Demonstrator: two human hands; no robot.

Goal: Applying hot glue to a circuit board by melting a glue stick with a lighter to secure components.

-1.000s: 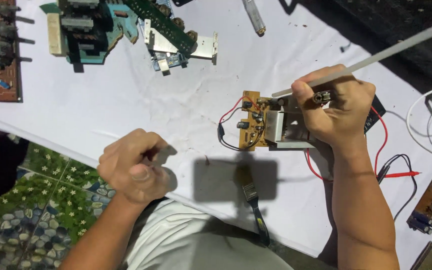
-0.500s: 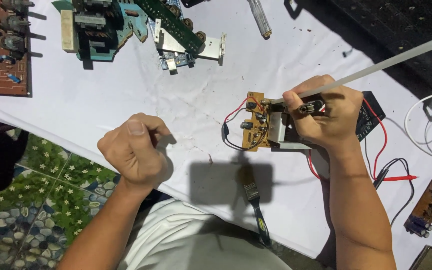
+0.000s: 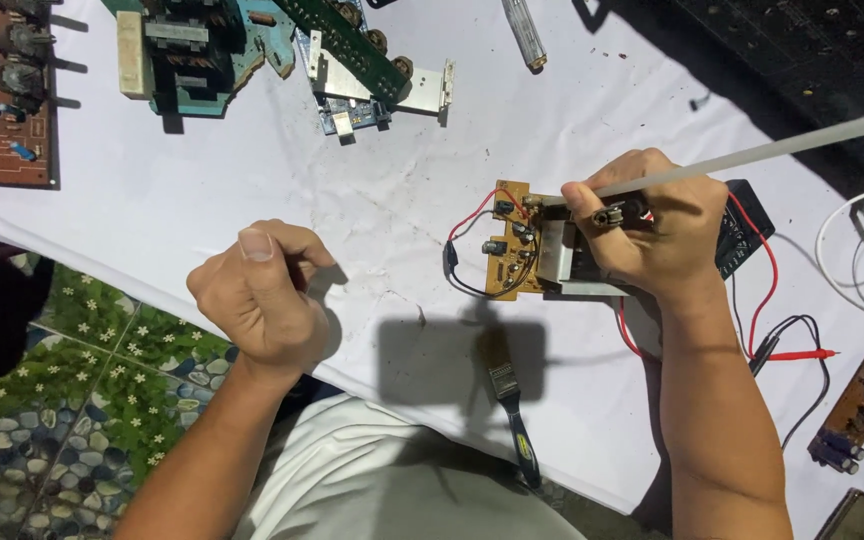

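My right hand (image 3: 652, 225) rests on a small brown circuit board (image 3: 507, 245) with a metal heat sink (image 3: 562, 265) and red and black wires. It grips a long white rod (image 3: 782, 148), whose tip points at the board, and pinches a small black part between its fingers. My left hand (image 3: 262, 295) is a closed fist hovering over the near edge of the white cloth (image 3: 252, 180), left of the board. Nothing shows inside the fist.
A paintbrush (image 3: 507, 400) lies near the table's front edge. A black meter (image 3: 747, 235) with red and black probe leads (image 3: 797, 355) sits under my right wrist. Several larger circuit boards (image 3: 192, 50) lie along the far edge, and a small board (image 3: 852, 410) is at right.
My left fist has risen slightly and moved up over the cloth edge, turning thumb-up. My right hand keeps the rod on the board, shifted a little.
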